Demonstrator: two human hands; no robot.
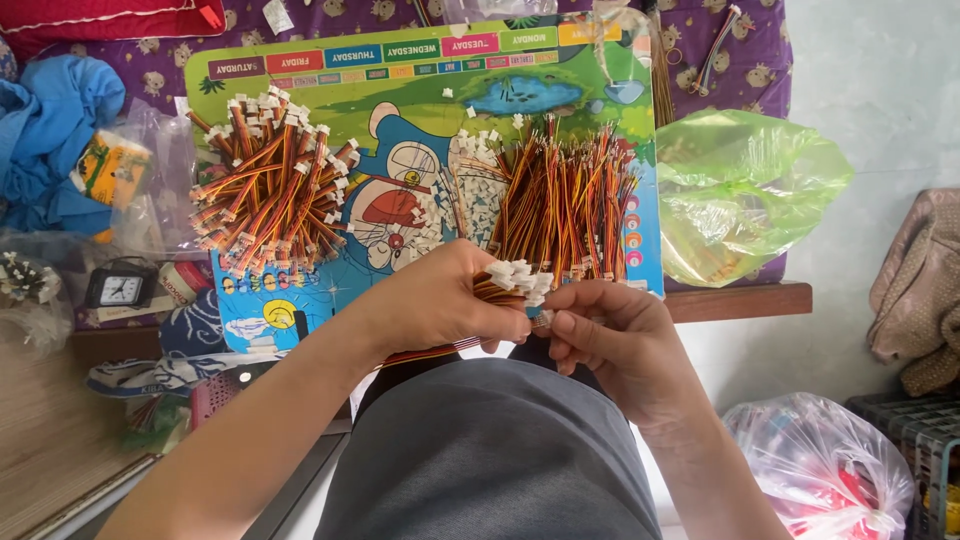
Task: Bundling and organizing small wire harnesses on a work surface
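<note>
Your left hand (pixel 440 300) has its grip clenched around a bundle of red, yellow and black wires with white plastic connectors (pixel 515 280), just below the colourful cartoon weekday board (pixel 420 110). Your right hand (pixel 610 335) pinches one connector at the bundle's end. Two loose wire piles (pixel 270 190) lie on that board.
</note>
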